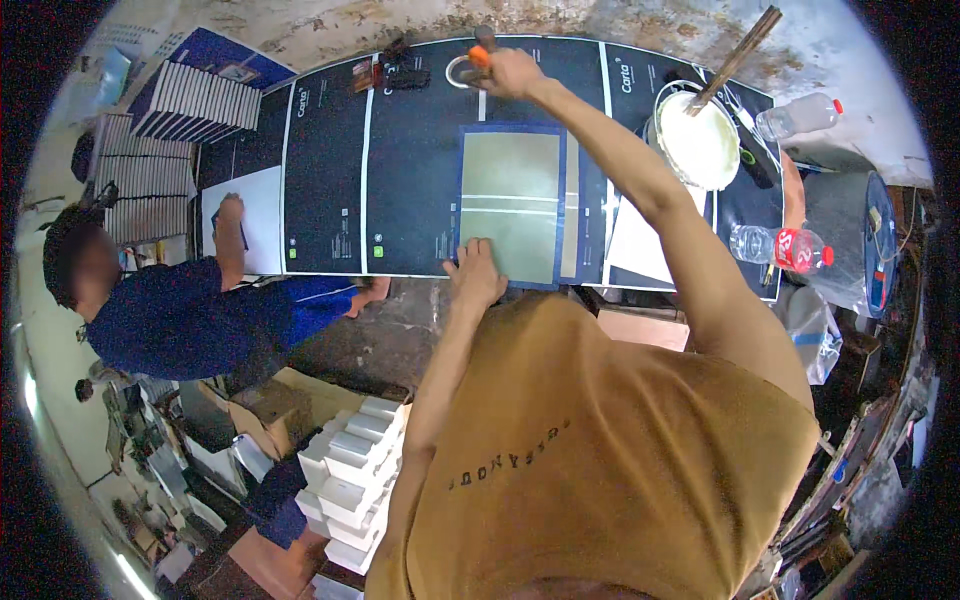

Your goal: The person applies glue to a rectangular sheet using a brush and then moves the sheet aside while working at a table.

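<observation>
My left hand (478, 272) lies with its fingers stretched over the near left corner of a flat grey-green panel (512, 165) with blue borders and two white lines across it. Its palm rests at the table's front edge. My right arm reaches across to the table's far edge. There my right hand (512, 73) is closed at a small orange-handled tool (480, 58), whose kind I cannot make out. Beside it lies a pale ring (461, 72), perhaps a tape roll. Another blue-edged panel (580, 220) shows just right of the first.
A white bucket (697, 135) of pale paste holds a wooden stick (735, 60). Plastic bottles (800, 118) stand at the right. On the left, a co-worker's hand (231, 215) rests over a white sheet (262, 220), near stacked panels (200, 100). White boxes (355, 470) stand below.
</observation>
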Motion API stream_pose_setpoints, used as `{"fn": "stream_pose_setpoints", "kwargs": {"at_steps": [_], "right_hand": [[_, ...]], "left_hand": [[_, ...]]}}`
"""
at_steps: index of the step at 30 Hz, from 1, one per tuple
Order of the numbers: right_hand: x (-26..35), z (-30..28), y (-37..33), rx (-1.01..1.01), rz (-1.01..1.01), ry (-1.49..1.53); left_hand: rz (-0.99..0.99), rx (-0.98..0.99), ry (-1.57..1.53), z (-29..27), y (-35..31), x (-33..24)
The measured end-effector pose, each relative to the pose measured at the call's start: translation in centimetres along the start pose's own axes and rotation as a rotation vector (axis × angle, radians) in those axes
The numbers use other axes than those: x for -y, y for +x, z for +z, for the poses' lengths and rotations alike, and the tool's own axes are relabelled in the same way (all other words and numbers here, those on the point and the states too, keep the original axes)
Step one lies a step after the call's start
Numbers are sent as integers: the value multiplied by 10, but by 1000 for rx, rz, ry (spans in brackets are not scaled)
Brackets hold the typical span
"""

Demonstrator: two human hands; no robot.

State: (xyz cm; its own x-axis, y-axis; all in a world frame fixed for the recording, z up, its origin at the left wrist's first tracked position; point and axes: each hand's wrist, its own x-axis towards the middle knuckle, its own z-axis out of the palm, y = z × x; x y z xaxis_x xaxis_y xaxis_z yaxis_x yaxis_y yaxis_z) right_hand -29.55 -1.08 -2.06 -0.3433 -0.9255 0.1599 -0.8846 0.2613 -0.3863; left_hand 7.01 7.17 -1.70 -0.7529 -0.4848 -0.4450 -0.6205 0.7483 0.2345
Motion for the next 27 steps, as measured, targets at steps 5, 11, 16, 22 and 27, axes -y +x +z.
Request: {"fn": "stream_pose_setpoints", "kwargs": {"at_steps": [5,11,16,22,27], "right_hand": [[-21,-17,-58,376,18,58],[-49,-22,-118,46,165,387],[-24,-50,-148,-388,627,-2],[5,21,-192,-56,712,123],[63,-8,-235,-548,736,30]], "left_hand": [[-2,50,-27,4,-1,4],[84,27,-1,5,5,11],[92,80,23,-11,8,8],[227,62,88,-3,12,16],[318,53,68,0,17,29]]}}
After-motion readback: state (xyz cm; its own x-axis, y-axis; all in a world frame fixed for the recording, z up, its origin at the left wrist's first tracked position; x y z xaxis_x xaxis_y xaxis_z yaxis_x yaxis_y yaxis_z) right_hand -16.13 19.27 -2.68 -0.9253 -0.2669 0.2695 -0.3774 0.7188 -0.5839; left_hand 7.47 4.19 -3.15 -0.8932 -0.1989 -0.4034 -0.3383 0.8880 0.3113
